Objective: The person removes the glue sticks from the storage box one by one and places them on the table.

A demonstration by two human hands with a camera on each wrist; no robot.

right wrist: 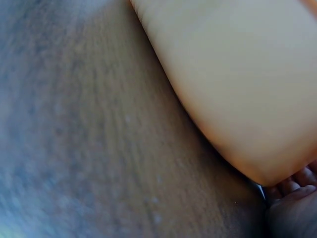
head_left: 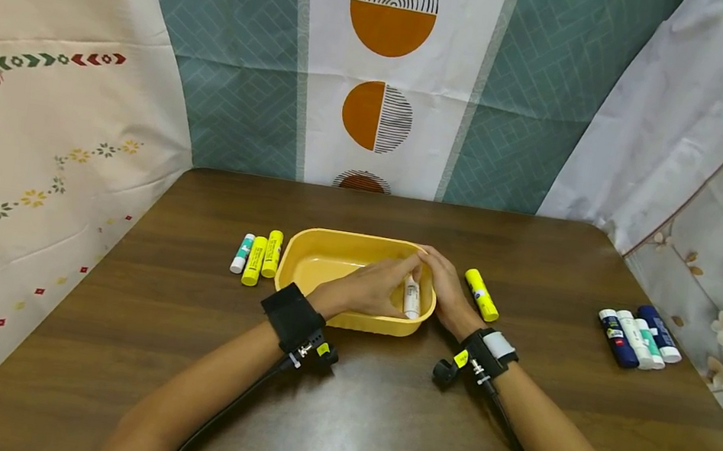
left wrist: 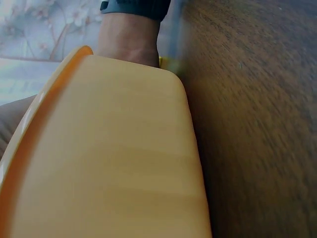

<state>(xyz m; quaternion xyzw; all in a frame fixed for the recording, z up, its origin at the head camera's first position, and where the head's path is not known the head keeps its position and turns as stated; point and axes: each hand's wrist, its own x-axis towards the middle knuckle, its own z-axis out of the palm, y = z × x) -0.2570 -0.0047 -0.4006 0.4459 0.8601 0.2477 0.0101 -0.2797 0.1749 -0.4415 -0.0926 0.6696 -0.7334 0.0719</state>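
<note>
A yellow plastic tub (head_left: 301,309) sits on the table in the head view; its outer wall fills much of both wrist views. My left hand (head_left: 370,284) reaches over the near rim into the right end of the tub. Between its thumb and fingers it holds a white glue stick (head_left: 412,300), which leans there; the stick's top is partly covered by fingers. Around the tub's right end lies my right hand (head_left: 448,288), gripping the wall near the far corner. Its curled fingers (right wrist: 302,177) show at the corner in the right wrist view.
Left of the tub lie two yellow glue sticks (head_left: 255,261) and a smaller white-and-teal one (head_left: 243,253). One yellow glue stick (head_left: 481,295) lies just right of my right hand. Several blue and white glue sticks (head_left: 637,337) lie grouped at the table's right side.
</note>
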